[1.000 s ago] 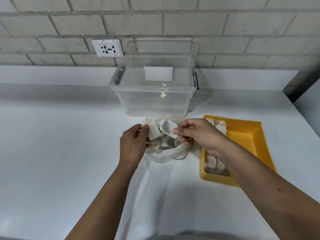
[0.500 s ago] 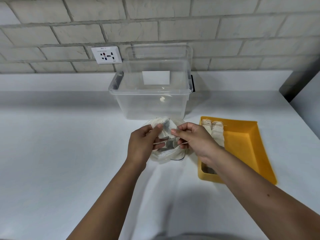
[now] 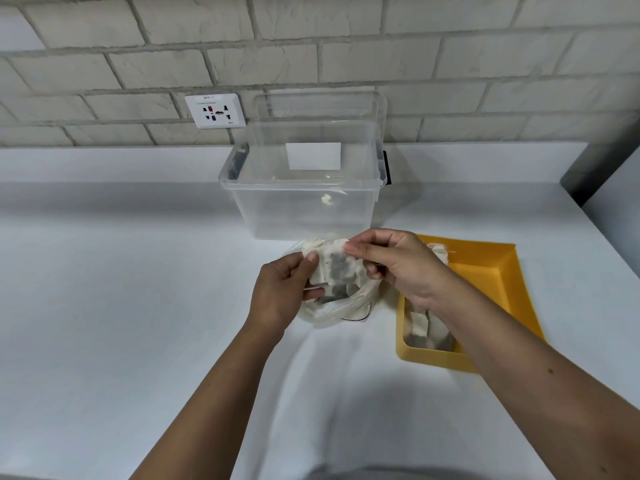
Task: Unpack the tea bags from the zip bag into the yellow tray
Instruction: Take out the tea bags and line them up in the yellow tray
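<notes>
A clear zip bag lies open on the white counter, with tea bags still inside. Above its mouth I hold a white tea bag with dark leaves showing through. My left hand pinches its left edge, and my right hand pinches its top right corner. The yellow tray stands just right of the bag. Several tea bags lie along its left side, partly hidden by my right forearm.
A clear plastic storage bin stands directly behind the zip bag, its lid leaning on the brick wall. A wall socket is at the back left. A dark edge rises at the far right of the counter.
Both hands have lifted the tea bag slightly higher above the zip bag's mouth. My right hand's grip has moved to the top corner.
</notes>
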Action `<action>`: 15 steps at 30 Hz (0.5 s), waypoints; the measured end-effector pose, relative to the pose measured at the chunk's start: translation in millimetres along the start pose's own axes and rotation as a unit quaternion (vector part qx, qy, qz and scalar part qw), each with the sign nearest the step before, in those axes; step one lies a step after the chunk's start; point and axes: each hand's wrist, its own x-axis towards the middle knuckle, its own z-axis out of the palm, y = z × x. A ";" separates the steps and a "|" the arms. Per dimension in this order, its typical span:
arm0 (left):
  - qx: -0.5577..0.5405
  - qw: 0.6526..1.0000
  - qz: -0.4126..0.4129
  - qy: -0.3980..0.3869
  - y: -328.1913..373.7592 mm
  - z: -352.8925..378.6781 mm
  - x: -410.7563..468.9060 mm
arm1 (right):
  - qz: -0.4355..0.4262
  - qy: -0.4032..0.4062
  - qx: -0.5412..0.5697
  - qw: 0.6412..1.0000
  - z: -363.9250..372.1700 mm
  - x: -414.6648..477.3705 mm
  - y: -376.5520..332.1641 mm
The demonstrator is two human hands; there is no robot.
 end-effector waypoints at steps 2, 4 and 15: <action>0.001 1.000 0.003 -0.004 0.4 1.0 -0.6 | 0.034 -0.029 0.008 0.999 1.9 1.5 1.4; -0.006 1.000 -0.001 -0.016 1.9 3.8 -2.3 | 0.030 -0.010 -0.014 0.999 7.2 5.8 5.5; -0.028 0.999 -0.015 -0.024 2.8 -3.5 -2.7 | 0.004 0.060 -0.046 0.997 24.0 25.4 20.7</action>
